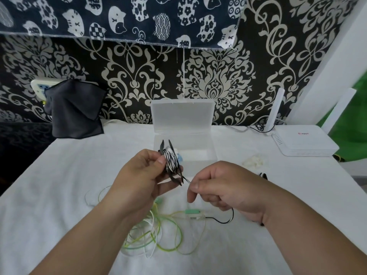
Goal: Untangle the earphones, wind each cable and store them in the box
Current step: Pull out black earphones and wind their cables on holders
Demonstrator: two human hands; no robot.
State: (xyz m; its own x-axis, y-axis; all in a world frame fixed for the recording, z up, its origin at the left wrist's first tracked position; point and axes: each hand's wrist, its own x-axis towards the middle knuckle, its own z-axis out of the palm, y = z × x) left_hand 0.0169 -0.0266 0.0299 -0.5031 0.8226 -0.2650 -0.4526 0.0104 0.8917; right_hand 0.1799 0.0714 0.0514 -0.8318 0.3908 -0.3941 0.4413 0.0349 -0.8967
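Green cable [158, 241] loose on white tablecloth [59, 185] — damask wallpaper [214, 84] behind.

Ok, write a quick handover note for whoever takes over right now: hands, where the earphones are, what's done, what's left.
Left hand: holds the black-and-white cable bundle, mostly wound.
Right hand: pinches that cable's loose tail; the rest trails on the table under the wrist.
Green earphones: loose heap on the white cloth, not wound.
Box: open behind the hands, something pale inside, unclear what.
Left: finish winding, box it, then wind and box the green pair.
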